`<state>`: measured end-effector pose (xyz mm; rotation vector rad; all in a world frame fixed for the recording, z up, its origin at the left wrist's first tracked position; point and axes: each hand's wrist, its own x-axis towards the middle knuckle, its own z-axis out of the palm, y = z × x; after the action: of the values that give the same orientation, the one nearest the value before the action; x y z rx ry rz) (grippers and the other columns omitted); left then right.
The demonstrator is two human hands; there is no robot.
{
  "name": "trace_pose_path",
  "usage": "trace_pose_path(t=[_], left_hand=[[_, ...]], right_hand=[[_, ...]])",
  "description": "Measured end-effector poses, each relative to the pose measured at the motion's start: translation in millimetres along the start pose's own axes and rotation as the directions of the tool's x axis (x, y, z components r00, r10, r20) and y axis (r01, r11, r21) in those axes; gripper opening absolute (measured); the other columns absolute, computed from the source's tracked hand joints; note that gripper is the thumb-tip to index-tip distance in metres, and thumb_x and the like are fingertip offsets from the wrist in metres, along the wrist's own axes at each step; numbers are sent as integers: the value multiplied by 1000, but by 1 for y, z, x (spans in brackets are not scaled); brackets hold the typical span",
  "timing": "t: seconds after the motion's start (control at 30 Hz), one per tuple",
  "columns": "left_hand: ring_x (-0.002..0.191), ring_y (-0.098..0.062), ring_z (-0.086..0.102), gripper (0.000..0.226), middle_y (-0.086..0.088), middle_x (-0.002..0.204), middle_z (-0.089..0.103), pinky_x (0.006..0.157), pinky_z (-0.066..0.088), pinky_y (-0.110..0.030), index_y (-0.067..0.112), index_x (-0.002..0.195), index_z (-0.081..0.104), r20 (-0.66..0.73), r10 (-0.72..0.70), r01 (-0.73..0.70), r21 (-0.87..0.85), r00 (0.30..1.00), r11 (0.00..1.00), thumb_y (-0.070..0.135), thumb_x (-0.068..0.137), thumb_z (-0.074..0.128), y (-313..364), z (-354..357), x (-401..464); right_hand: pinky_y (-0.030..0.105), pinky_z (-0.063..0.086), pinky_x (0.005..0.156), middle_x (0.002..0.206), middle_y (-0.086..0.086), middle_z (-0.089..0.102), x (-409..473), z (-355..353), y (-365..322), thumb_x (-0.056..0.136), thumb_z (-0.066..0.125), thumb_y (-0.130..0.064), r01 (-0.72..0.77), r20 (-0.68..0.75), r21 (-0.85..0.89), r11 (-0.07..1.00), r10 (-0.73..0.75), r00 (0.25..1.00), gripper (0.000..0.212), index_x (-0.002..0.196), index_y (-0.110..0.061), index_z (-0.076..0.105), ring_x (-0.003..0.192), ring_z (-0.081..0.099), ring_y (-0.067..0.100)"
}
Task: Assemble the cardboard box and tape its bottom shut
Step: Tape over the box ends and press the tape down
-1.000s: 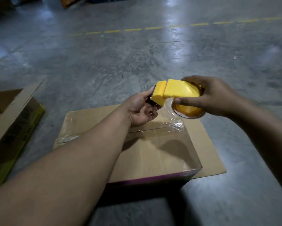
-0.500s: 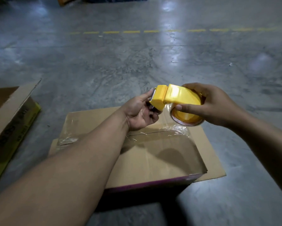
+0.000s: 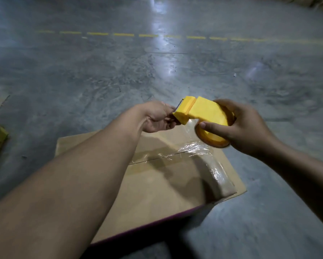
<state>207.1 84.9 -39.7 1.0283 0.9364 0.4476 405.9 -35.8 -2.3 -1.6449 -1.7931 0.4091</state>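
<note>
Hands gripping tape dispenser [image 3: 203, 113] above cardboard box [image 3: 157, 184], bare floor [image 3: 119, 71] around.

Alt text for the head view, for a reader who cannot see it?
Right hand grips a yellow tape dispenser above a taped cardboard box on a concrete floor, while the left hand fingers its cutter end.

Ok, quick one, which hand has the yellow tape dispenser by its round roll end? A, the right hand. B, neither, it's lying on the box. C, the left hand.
A: the right hand is wrapped around the roll end of the tape dispenser, held above the box, while the left hand is only at its toothed blade end.
</note>
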Motion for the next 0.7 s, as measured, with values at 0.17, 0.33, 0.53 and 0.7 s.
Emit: trace_pose_path(t=[0.17, 0.33, 0.53, 0.7], left_hand=[[53, -6, 62, 29, 0, 59, 64, 48, 42, -12, 12, 78, 56, 72, -64, 56, 105, 995, 993, 2, 99, 40, 16, -7, 13], [78, -19, 71, 24, -3, 78, 68, 59, 50, -18, 9, 92, 63, 139, -108, 80, 190, 984, 978, 2, 100, 41, 23, -13, 29], [52, -8, 65, 16, -5, 61, 66, 53, 52, -13, 3, 84, 62, 109, -110, 75, 289, 988, 954, -2, 95, 51, 32, -13, 45], [63, -16, 71, 15, -10, 72, 71, 57, 53, -18, 8, 83, 64, 86, -101, 63, 361, 991, 930, 0, 94, 56, 37, -15, 62]], right_hand=[[27, 49, 71, 95, -18, 60, -2, 6, -10, 64, 72, -66, -68, -88, -37, 997, 65, 994, 66, 119, -33, 59, 87, 57, 8], [27, 50, 72, 100, -13, 64, -4, 26, -5, 66, 72, -66, -177, -186, 16, 984, 176, 967, 65, 119, -30, 61, 89, 59, 4], [17, 44, 64, 87, -27, 56, -7, 48, -3, 69, 72, -63, -239, -245, 34, 970, 240, 939, 47, 107, -40, 56, 80, 55, -6], [8, 35, 58, 83, -30, 47, 0, 56, 2, 72, 70, -61, -286, -275, 18, 958, 280, 920, 56, 116, -31, 57, 74, 48, -13]])
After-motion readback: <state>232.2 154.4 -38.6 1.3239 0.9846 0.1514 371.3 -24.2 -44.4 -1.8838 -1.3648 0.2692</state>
